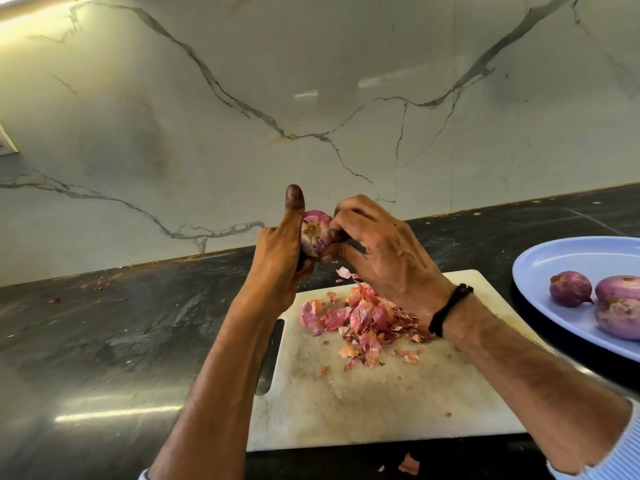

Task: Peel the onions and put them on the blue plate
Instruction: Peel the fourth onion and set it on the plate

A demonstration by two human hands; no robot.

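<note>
1. Onion (313, 230): in the air above the board's (346, 403) far edge, between my two grips. The root end faces me and the purple skin is still on the part I can see.
2. Left grip (280, 258): above the board's far left corner. It holds the onion from the left, with the thumb straight up against the onion's side and the fingers hidden behind it.
3. Right grip (384, 251): above the board's far edge. It is narrow, the fingertips pinching the onion's right side. A black band (450, 308) is on the wrist.
4. Peels (363, 317): a pink heap on the far half of the board, under my right wrist.
5. Plate (561, 261): blue, on the table (104, 341) just right of the board.
6. Onions (570, 288): three on the plate, close together.
7. Scrap (409, 464): one peel on the table just off the board's near edge.
8. Wall (242, 98): veined marble, behind the table beyond the board.
</note>
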